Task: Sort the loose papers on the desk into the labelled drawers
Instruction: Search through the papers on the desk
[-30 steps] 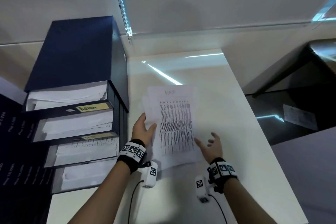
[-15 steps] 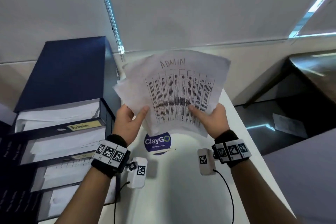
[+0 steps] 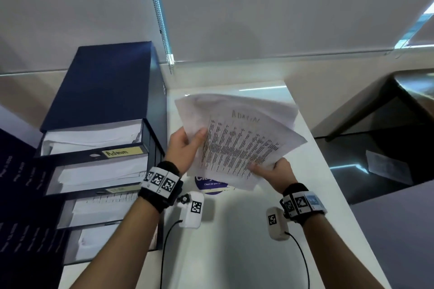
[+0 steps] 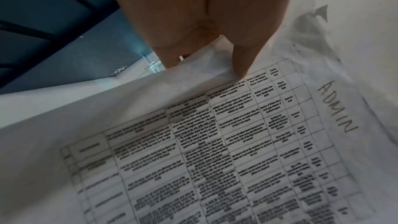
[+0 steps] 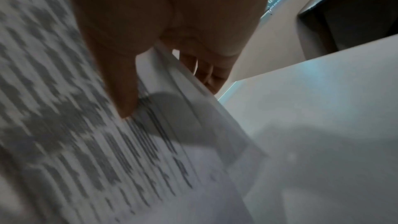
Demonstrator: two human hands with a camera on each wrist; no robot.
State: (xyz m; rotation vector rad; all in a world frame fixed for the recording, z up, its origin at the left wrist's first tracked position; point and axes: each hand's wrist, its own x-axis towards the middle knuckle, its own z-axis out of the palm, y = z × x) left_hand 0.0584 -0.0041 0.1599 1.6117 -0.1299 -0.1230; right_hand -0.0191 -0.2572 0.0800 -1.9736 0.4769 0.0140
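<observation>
A loose stack of white papers (image 3: pixel 237 138) is held up over the white desk (image 3: pixel 234 241), tilted to the right. Its top sheet (image 4: pixel 237 142) carries a printed table and the handwritten word ADMIN. My left hand (image 3: pixel 187 145) pinches the stack's left edge, thumb on top (image 4: pixel 243 60). My right hand (image 3: pixel 272 169) pinches the lower right corner (image 5: pixel 172 77), thumb over the print and fingers beneath. To the left stands a dark blue drawer unit (image 3: pixel 103 129) with several drawers pulled out, paper inside each. The top open drawer bears a yellow label (image 3: pixel 122 152) reading Admin.
A round blue ClayGo sticker (image 3: pixel 211 186) lies on the desk, partly under the papers. A blind chain (image 3: pixel 162 19) hangs behind the drawer unit. A dark lower surface (image 3: pixel 375 152) with one sheet (image 3: pixel 387 168) lies past the desk's right edge.
The stack came off the desk as both hands took hold. It was raised upright, and is now lowered and turned clockwise to the right. The sticker beneath came into view.
</observation>
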